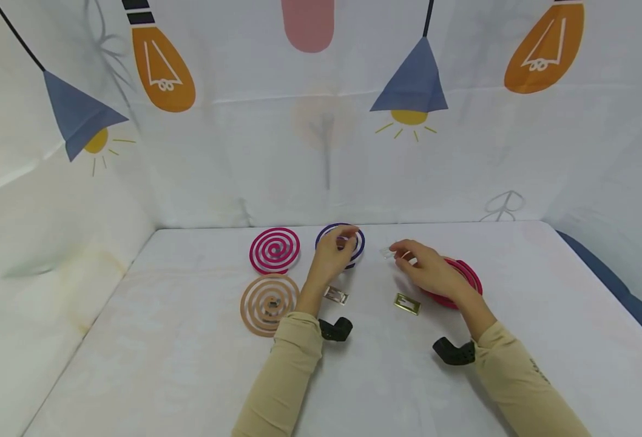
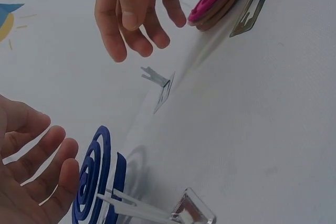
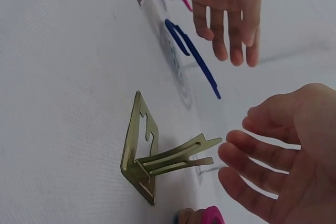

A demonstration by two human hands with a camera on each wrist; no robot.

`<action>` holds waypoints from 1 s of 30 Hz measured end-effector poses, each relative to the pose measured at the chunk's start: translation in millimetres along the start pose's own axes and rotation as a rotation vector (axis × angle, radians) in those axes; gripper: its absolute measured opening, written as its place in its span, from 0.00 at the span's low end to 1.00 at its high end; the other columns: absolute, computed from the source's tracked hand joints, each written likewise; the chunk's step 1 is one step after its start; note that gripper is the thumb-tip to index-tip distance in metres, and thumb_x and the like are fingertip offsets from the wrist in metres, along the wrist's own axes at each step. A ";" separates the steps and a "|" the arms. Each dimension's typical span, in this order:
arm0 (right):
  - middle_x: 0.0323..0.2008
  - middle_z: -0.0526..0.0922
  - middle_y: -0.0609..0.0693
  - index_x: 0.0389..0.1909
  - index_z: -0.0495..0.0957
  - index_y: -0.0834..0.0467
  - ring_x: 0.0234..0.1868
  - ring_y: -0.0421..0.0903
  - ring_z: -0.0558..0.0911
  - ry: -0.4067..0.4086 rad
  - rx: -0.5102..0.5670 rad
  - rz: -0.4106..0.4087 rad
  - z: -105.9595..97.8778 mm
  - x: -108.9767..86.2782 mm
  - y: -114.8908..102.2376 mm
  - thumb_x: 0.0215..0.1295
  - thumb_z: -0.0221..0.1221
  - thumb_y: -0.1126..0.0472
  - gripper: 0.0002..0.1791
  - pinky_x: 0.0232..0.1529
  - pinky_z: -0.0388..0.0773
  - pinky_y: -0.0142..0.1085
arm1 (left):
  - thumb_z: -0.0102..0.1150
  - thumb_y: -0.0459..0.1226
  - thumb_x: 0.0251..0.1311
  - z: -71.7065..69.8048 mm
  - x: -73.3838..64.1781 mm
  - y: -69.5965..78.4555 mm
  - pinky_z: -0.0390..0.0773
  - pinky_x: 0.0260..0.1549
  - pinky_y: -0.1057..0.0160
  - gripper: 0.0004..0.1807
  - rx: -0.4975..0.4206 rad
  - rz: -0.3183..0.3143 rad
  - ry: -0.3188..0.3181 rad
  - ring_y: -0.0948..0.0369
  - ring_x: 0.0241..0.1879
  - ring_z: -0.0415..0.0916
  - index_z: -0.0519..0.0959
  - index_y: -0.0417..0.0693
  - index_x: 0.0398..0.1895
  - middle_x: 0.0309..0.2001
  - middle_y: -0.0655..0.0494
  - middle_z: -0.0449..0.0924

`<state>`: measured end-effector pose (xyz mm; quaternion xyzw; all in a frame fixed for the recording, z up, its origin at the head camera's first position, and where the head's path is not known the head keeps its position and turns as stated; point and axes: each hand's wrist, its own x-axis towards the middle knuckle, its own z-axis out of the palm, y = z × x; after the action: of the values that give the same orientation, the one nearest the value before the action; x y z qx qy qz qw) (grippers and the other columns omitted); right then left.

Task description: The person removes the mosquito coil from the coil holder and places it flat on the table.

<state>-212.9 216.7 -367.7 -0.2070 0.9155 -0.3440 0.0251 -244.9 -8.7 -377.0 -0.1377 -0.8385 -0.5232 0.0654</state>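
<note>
A blue mosquito coil sits raised off the white table, its shadow below it. Over this coil hovers my left hand, fingers loosely bent and holding nothing. My right hand hangs in the air with relaxed, parted fingers, nothing in them. Close to its fingertips in the head view is a small silver coil stand with an upright prong, lying apart from the hand. Below the right hand, a gold-coloured stand rests with its prong bent up. Another silver stand lies beside my left forearm.
A pink coil and a tan coil are at the left. Partly hidden by my right hand lies a stack of coils, pink over tan. A printed white cloth hangs behind the table.
</note>
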 end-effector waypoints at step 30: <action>0.48 0.77 0.64 0.62 0.64 0.64 0.45 0.55 0.81 0.052 0.217 0.022 31.7 25.4 -6.1 0.70 0.51 0.61 0.22 0.39 0.81 0.36 | 0.54 0.34 0.56 -13.7 0.4 -13.2 0.66 0.61 0.49 0.24 0.139 -0.099 0.179 0.43 0.59 0.69 0.74 0.40 0.58 0.57 0.34 0.70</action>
<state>-227.9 183.0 -385.5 -0.1841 0.8755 -0.4459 0.0274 -249.7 -26.3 -382.2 -0.0439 -0.8693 -0.4767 0.1232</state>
